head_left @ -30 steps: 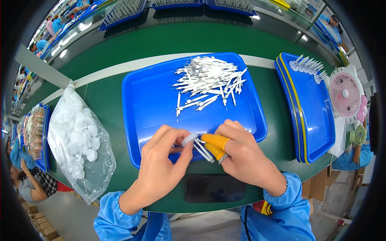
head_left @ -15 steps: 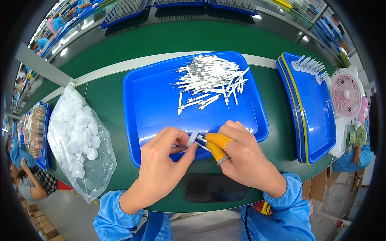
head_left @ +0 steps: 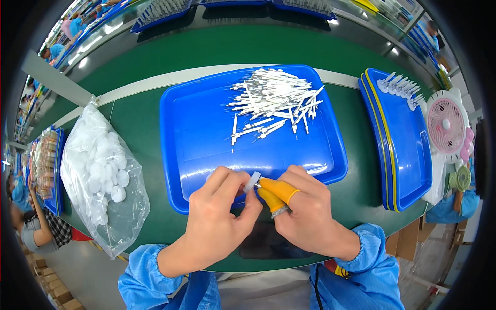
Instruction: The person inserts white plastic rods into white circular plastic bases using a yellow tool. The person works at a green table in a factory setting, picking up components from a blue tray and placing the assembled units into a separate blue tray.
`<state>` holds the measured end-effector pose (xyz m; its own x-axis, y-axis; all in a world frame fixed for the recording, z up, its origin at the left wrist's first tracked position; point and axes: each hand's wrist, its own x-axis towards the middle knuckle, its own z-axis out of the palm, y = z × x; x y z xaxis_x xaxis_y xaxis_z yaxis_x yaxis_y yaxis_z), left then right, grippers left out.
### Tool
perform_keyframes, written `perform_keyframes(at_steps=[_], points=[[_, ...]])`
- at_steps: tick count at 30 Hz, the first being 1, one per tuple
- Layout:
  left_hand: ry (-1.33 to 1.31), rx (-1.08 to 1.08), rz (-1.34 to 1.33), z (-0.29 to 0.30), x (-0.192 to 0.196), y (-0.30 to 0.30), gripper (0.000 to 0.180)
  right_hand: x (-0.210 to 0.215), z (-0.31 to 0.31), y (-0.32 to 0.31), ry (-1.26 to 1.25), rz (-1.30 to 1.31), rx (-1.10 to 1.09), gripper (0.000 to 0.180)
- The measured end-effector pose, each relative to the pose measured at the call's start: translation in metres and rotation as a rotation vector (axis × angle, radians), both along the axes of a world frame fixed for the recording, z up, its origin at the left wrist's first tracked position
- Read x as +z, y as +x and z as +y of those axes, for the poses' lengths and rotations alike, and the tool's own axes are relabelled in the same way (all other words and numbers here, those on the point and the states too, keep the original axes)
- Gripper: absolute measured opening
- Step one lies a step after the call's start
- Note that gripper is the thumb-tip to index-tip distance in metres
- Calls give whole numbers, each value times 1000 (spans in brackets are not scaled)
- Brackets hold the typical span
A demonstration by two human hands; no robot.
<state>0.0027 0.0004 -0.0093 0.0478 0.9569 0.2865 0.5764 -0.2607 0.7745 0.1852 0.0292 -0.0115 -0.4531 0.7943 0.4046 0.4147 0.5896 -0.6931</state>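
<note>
My left hand and my right hand meet over the near rim of a blue tray. Together they pinch a small white round part between the fingertips. Two fingers of my right hand wear orange finger cots. A heap of thin white stick-like pieces lies at the far right of that tray, well apart from both hands. Whether a stick sits in the white part is hidden by the fingers.
A clear plastic bag of white round pads lies left of the tray. Stacked blue trays with several white pieces stand on the right, beside a small pink fan. A dark flat panel sits under my wrists. Other people work at the left edge.
The thin white stick that showed between my fingers earlier is no longer visible; only the small white part shows at the fingertips. Both hands have stayed at the tray's near rim.
</note>
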Motion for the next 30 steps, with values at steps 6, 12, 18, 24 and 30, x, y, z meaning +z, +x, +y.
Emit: perform_keyframes(at_steps=[6, 12, 18, 24, 30], points=[[-14, 47, 7, 3, -2, -3, 20, 2, 13, -2, -88, -32, 47, 32], [-93, 119, -80, 14, 1, -14, 17, -12, 72, 4, 187, -277, -86, 19], [-200, 78, -109, 15, 9, -17, 16, -7, 81, 11, 201, -399, 15, 17], [-300, 72, -213, 15, 11, -16, 9, 21, 29, 18, -224, -116, 155, 39], [-237, 9, -177, 14, 10, -13, 12, 11, 23, 25, -99, -146, 220, 47]])
